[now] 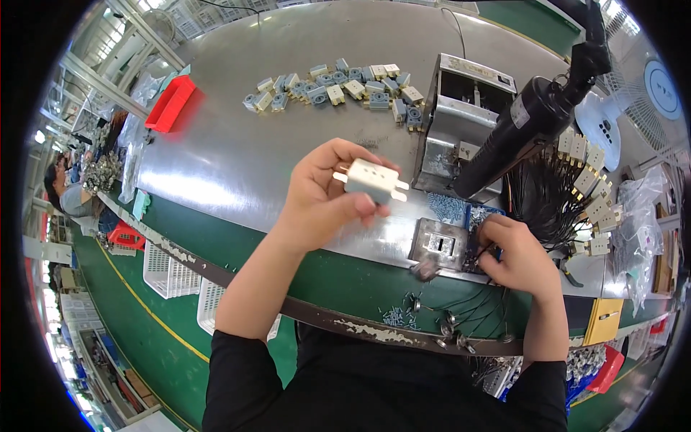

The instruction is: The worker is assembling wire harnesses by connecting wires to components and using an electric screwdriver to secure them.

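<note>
Above the middle of the bench, my left hand [320,191] is closed around a small block-shaped plug unit [372,180]. The unit has a white upper half, a grey lower half and metal prongs sticking out at its ends. My right hand [520,255] is lower and to the right, with its fingers bent down beside a metal fixture block [437,243] that has a slot in its middle. Dark wires and a blue-edged tray lie under those fingertips, and whatever is pinched there is hidden. A pile of small screws [446,207] lies just behind the fixture.
Several grey and white plug units [335,86] are spread at the back. A metal machine housing [468,108] and a thick black cylindrical tool [515,133] stand at right, near wired white plugs [594,187]. Loose screws [397,317] and wired round metal parts [448,327] lie along the front edge.
</note>
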A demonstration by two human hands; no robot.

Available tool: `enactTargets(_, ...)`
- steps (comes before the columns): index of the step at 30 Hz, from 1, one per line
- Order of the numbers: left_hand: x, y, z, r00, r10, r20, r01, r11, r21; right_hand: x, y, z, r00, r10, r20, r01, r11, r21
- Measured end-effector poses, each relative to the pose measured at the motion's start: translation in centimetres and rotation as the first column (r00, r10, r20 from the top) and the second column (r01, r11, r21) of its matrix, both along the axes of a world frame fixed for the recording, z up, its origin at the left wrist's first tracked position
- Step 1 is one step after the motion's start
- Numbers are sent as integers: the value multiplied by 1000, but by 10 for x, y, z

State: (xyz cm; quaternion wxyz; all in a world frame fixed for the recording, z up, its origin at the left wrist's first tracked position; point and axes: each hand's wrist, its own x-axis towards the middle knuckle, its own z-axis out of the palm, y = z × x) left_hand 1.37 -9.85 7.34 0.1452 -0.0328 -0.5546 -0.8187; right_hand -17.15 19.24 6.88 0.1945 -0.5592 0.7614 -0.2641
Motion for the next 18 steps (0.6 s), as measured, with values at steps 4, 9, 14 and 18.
enactTargets(4,-12,16,-36,997,33,-68,-1,904,428,1,4,2,993,-33,116,46,992,-118)
enactTargets(9,-23,33,-30,990,46,131,-110,833,542,1,4,3,994,-18,105,41,976,-216)
enactTargets(14,-24,46,-29,984,-54,170,-28,896,444,-2,4,2,999,0,39,9,967,-255)
enactTargets(18,-27,67,-31,982,-75,174,6,930,366,-3,4,5,999,-7,52,19,972,-233)
